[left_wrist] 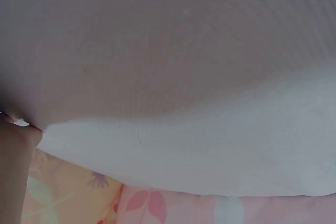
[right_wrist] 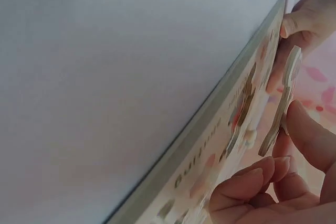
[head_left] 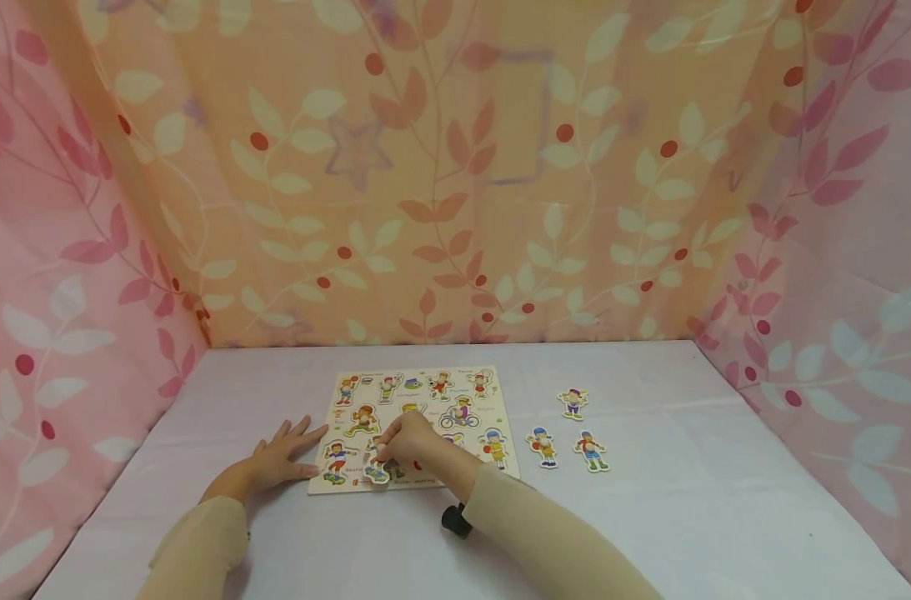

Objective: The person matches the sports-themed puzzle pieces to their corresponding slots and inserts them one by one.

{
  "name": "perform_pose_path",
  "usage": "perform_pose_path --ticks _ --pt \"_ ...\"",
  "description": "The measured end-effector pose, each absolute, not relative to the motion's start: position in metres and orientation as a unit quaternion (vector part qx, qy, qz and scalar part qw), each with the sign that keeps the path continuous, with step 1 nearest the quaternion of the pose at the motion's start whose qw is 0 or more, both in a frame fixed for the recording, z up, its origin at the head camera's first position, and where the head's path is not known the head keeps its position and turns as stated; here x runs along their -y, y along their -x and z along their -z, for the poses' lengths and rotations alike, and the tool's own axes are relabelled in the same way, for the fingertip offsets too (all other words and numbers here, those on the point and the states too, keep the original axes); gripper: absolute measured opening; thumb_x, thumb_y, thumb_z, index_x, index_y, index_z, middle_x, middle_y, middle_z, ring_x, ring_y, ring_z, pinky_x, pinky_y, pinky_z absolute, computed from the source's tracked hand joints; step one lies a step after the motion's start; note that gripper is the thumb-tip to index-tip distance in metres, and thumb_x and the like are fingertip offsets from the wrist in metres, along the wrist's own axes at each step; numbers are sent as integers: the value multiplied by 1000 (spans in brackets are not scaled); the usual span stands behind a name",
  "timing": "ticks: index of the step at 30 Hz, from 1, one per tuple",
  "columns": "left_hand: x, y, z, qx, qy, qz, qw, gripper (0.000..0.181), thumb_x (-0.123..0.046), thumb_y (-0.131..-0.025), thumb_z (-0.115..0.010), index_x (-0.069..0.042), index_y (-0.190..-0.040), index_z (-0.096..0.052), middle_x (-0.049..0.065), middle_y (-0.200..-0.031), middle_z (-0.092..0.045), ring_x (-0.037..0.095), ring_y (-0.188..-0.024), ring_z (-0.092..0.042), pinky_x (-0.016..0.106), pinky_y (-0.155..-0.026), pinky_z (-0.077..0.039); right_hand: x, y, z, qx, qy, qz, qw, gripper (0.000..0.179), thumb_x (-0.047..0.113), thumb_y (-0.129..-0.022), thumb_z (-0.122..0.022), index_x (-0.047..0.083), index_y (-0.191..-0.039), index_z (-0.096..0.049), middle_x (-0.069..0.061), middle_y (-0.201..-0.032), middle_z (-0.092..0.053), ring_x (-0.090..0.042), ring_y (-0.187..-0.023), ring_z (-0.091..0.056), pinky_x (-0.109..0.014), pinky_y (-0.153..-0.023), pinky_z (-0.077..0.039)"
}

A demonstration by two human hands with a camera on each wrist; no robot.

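A wooden peg puzzle board (head_left: pixel 327 487) printed with sports figures lies flat on the table. My right hand (head_left: pixel 417 442) pinches a figure-shaped puzzle piece (head_left: pixel 375 468) by its knob, over the board's front left part. In the right wrist view, this puzzle piece (right_wrist: pixel 283 100) stands tilted, apart from the board's face. My left hand (head_left: pixel 278 457) lies with spread fingers at the board's left edge, thumb and fingertips against it. Several figures sit on the board; my right hand and forearm hide some of them. Only a bit of the left hand (left_wrist: pixel 18 140) shows in the left wrist view.
Right of the board lie three loose puzzle pieces: a purple-capped figure (head_left: pixel 573 403), a blue-capped one with a ball (head_left: pixel 544 447) and a red-and-blue one (head_left: pixel 592 452). Floral curtains (head_left: pixel 440 250) stand behind and beside the white table (head_left: pixel 688 517).
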State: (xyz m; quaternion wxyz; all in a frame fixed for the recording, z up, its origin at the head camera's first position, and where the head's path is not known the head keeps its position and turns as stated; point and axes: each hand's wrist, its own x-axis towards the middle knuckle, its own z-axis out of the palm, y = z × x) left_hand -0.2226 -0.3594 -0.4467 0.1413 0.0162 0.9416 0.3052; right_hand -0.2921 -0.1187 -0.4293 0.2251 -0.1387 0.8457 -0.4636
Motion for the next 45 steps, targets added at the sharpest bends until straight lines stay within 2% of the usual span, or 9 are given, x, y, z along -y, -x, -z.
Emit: perform_pose_path --ticks 5,9,15,25,32,36,39,43,45 --pt "359 225 448 -943 -21 -302 141 82 -40 -85 -71 -3 -149 -34 33 -154 -6 57 -138 7 75 -101 8 130 290 433 -824 112 500 241 15 -5 -74 -80 3 -74 -66 -3 -82 -59 -13 -69 -53 -22 -59 -44" --pt "357 225 447 -943 -26 -301 136 82 -40 -85 -70 -2 -148 -35 34 -154 -7 58 -138 5 76 -101 7 138 289 434 -832 110 491 233 18 -1 -72 -83 5 -74 -66 -2 -82 -59 -13 -70 -53 -23 -61 -44" --pt "355 225 446 -943 -34 -303 134 82 -40 -85 -70 -1 -148 -35 35 -153 -7 59 -137 5 77 -100 6 147 287 434 -861 134 444 212 19 4 -72 -85 8 -71 -66 1 -76 -58 -12 -65 -52 -22 -55 -41" --pt "352 227 447 -943 -36 -302 136 82 -39 -84 -71 -2 -148 -36 34 -154 -8 58 -138 5 77 -101 6 163 286 437 -890 157 388 181 16 12 -74 -85 10 -74 -69 3 -85 -63 -11 -71 -54 -23 -66 -47" --pt "354 226 445 -946 -38 -294 133 81 -40 -85 -70 -2 -148 -36 34 -154 -8 58 -137 5 78 -100 5 175 280 434 -905 187 349 157 14 14 -74 -85 12 -73 -71 7 -75 -63 -8 -65 -52 -21 -63 -45" --pt "355 226 444 -944 -32 -302 132 81 -38 -85 -71 -2 -148 -35 33 -154 -7 57 -138 6 76 -101 7 176 280 432 -895 192 364 175 11 10 -78 -81 10 -74 -71 5 -71 -62 -8 -62 -53 -20 -59 -44" --pt "356 226 444 -941 -27 -311 134 82 -39 -85 -71 -3 -149 -34 32 -155 -6 56 -138 7 74 -102 9 173 281 432 -887 191 372 196 6 8 -80 -79 9 -83 -73 2 -83 -66 -11 -72 -57 -21 -66 -47" --pt "359 224 447 -942 -28 -305 134 82 -40 -85 -70 -2 -148 -34 34 -154 -7 58 -138 6 76 -101 7 164 282 433 -887 200 370 190 19 10 -80 -77 10 -99 -75 -4 -112 -64 -18 -103 -59 -26 -88 -47" --pt "361 223 449 -943 -29 -303 133 82 -41 -85 -70 -1 -148 -34 35 -154 -7 58 -137 6 76 -100 7 157 283 433 -876 200 397 188 21 8 -81 -76 7 -101 -74 -9 -119 -63 -24 -106 -60 -31 -90 -49"
